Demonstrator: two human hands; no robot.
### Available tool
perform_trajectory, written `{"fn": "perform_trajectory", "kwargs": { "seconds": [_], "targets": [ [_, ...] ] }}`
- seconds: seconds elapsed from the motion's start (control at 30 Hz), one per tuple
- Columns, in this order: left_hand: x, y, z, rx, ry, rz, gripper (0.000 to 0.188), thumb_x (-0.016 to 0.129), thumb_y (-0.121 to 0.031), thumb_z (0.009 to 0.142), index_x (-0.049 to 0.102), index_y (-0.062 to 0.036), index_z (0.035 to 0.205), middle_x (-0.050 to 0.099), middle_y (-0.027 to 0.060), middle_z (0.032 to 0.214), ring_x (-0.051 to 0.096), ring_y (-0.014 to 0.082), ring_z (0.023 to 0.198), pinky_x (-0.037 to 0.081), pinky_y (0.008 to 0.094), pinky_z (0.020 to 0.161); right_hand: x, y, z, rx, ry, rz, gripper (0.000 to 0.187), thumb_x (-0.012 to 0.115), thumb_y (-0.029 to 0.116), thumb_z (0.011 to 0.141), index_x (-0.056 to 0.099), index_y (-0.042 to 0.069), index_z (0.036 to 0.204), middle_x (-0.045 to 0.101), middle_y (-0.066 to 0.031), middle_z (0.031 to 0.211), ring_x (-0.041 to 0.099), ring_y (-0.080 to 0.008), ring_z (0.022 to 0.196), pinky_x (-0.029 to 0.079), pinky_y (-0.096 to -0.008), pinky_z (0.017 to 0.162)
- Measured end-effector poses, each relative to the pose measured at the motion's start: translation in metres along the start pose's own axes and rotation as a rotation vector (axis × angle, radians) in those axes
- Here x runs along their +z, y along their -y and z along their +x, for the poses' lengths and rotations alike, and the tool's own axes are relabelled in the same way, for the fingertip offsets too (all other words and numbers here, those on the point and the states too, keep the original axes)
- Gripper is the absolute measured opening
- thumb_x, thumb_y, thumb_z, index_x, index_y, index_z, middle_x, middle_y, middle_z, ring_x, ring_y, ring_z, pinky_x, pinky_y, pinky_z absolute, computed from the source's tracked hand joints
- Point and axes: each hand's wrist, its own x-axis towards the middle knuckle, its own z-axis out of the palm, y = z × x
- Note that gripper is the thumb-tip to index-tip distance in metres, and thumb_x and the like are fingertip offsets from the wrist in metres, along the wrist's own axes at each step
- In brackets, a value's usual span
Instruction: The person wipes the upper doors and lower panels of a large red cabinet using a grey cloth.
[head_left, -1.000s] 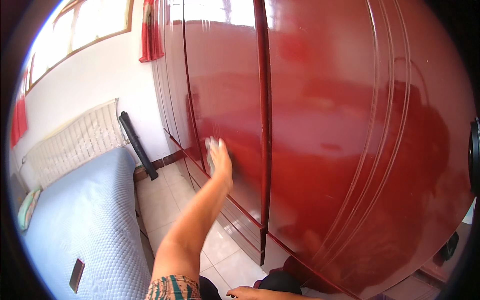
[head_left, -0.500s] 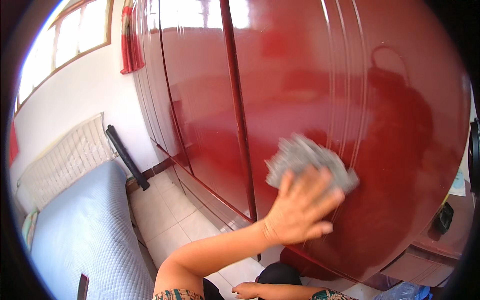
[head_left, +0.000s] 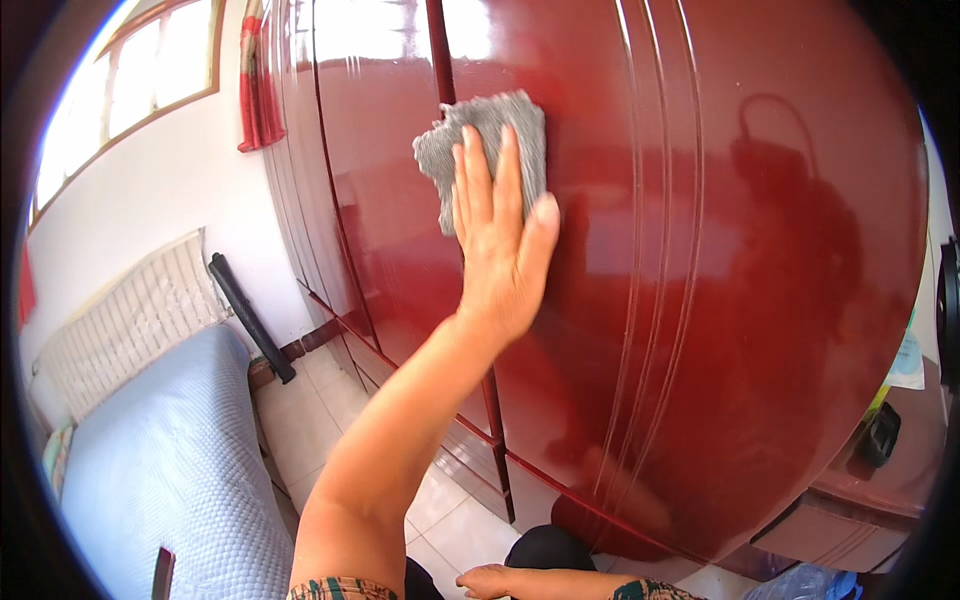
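My left hand [head_left: 497,235] presses a grey ribbed cleaning cloth [head_left: 520,130] flat against the glossy dark red wardrobe [head_left: 780,330]. Its fingers are stretched upward over the cloth, thumb to the right. The cloth lies at the upright edge between two doors, and part of it is hidden under the hand. Low in the picture, my right hand [head_left: 485,581] rests by my dark-clad knee with its fingers extended, holding nothing that I can see.
A bed with a light blue quilted cover [head_left: 170,450] stands at the left. A long black tube [head_left: 250,318] leans on the wall beside it. At the right is a reddish-brown cabinet [head_left: 850,495] with a black object [head_left: 882,432] on top and clear plastic [head_left: 800,582] below.
My left hand has carried the cloth up and to the left across the wardrobe, from the right door to the door edge. My right hand has barely moved.
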Motion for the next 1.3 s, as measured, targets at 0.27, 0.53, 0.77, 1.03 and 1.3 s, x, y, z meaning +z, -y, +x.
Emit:
{"fn": "perform_trajectory", "kwargs": {
  "seconds": [0.27, 0.53, 0.77, 1.03, 1.3],
  "targets": [
    [0.017, -0.013, -0.210, 0.402, 0.484, 0.064, 0.060, 0.055, -0.063, 0.082, 0.051, -0.0284, 0.131, 0.038, 0.0231, 0.135, 0.032, 0.0460, 0.130, 0.020, 0.0650, 0.103, -0.020, 0.026, -0.017, -0.054, -0.045, 0.004, 0.024, 0.056, 0.019, 0.083, 0.059, 0.002, 0.099, 0.064, -0.0243, 0.096, 0.062, -0.0421, 0.094, 0.049, -0.0502, 0.080],
    [0.005, 0.005, -0.056, 0.418, 0.196, 0.197, 0.065, 0.044, -0.053, 0.092, 0.040, -0.0114, 0.142, 0.014, 0.0294, 0.153, 0.016, 0.0501, 0.139, 0.013, 0.0595, 0.109, -0.027, 0.025, -0.030, -0.057, -0.065, 0.000, 0.024, 0.056, 0.020, 0.084, 0.057, 0.002, 0.101, 0.064, -0.0236, 0.096, 0.062, -0.0409, 0.096, 0.049, -0.0498, 0.081],
    [0.003, -0.031, 0.016, 0.168, 0.079, 0.132, 0.065, 0.029, -0.051, 0.098, 0.022, -0.0135, 0.150, 0.005, 0.0164, 0.158, 0.001, 0.0351, 0.145, 0.000, 0.0495, 0.114, 0.000, 0.013, -0.011, -0.055, -0.086, 0.041, 0.025, 0.056, 0.019, 0.085, 0.056, 0.005, 0.105, 0.063, -0.0229, 0.098, 0.061, -0.0409, 0.097, 0.048, -0.0497, 0.082],
    [0.025, 0.003, -0.248, 0.072, 0.225, 0.067, 0.061, 0.056, -0.047, 0.089, 0.045, -0.0112, 0.137, 0.024, 0.0303, 0.148, 0.026, 0.0513, 0.133, 0.020, 0.0618, 0.106, -0.004, 0.012, -0.015, -0.071, -0.044, 0.007, 0.025, 0.052, 0.018, 0.085, 0.055, 0.003, 0.105, 0.063, -0.0231, 0.100, 0.060, -0.0413, 0.098, 0.047, -0.0502, 0.083],
    [0.024, 0.017, -0.211, 0.013, 0.213, 0.038, 0.072, 0.046, -0.047, 0.092, 0.028, 0.0002, 0.144, 0.006, 0.0380, 0.149, 0.010, 0.0556, 0.137, 0.009, 0.0645, 0.107, 0.007, 0.011, -0.012, -0.048, -0.004, 0.009, 0.023, 0.051, 0.017, 0.085, 0.055, 0.002, 0.101, 0.062, -0.0228, 0.100, 0.060, -0.0415, 0.097, 0.048, -0.0509, 0.082]
  ]
}}
